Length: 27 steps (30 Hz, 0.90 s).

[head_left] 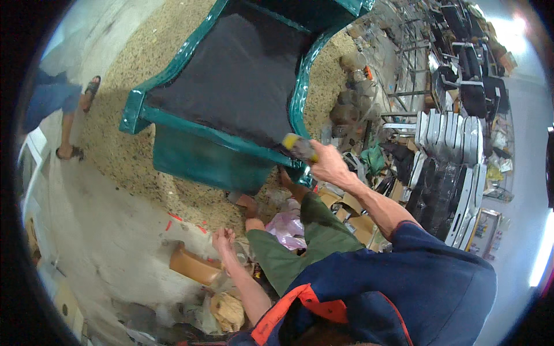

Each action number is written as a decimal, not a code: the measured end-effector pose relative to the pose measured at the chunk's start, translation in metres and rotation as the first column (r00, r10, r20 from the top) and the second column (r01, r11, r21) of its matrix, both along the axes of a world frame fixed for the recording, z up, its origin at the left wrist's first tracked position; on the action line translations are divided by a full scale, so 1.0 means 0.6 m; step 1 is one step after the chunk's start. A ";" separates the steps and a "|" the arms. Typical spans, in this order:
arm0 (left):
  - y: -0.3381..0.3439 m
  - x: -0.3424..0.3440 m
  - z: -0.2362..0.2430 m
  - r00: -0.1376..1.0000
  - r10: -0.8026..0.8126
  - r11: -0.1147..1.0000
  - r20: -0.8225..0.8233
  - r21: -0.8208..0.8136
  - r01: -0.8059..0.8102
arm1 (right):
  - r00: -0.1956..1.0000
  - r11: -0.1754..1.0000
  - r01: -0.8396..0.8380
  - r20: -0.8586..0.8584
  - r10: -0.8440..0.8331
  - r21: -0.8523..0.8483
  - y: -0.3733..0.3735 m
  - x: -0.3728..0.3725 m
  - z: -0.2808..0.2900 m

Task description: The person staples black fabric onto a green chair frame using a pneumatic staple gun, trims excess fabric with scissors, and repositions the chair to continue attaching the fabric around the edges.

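A glossy green upholstered armchair (pixel 196 131) lies ahead of me, a black cloth panel (pixel 231 75) stretched across its frame. At the near right corner of that panel, my right hand (pixel 330 165) is wrapped round a yellow and dark grey hand tool (pixel 299 147). Motion blur hides the tool's exact kind, and whether its tip touches the cloth cannot be told. Low on the left, apart from the chair, hovers my left hand (pixel 224 238). Its fingers are curled closed, and anything inside them is hidden.
Speckled carpet (pixel 138 63) lies under the chair. A tan curved piece (pixel 193 264) and a pinkish plastic bag (pixel 287 230) are near my legs. Stacked white-edged parts (pixel 450 138), cardboard boxes (pixel 360 225) and metal racks stand right. Another person's sandalled foot (pixel 69 152) shows left.
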<state>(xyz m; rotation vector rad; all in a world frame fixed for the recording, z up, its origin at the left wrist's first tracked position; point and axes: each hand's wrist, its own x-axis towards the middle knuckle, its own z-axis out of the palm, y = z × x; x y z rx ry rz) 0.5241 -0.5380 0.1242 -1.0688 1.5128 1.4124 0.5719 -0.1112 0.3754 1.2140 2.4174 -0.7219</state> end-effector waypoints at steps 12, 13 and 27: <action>-0.022 -0.132 0.101 0.976 -0.184 0.967 -0.114 -0.199 0.159 | 0.837 0.950 0.313 0.469 -0.283 0.016 0.047 0.543 -0.056; -0.014 -0.130 0.104 0.969 -0.229 0.956 -0.094 -0.211 0.206 | 0.817 0.945 0.326 0.512 -0.266 -0.029 0.038 0.588 -0.069; 0.329 0.042 0.136 0.856 -0.510 0.813 0.085 -0.278 0.511 | 0.890 0.923 0.341 0.375 -0.258 -0.176 0.212 0.674 -0.186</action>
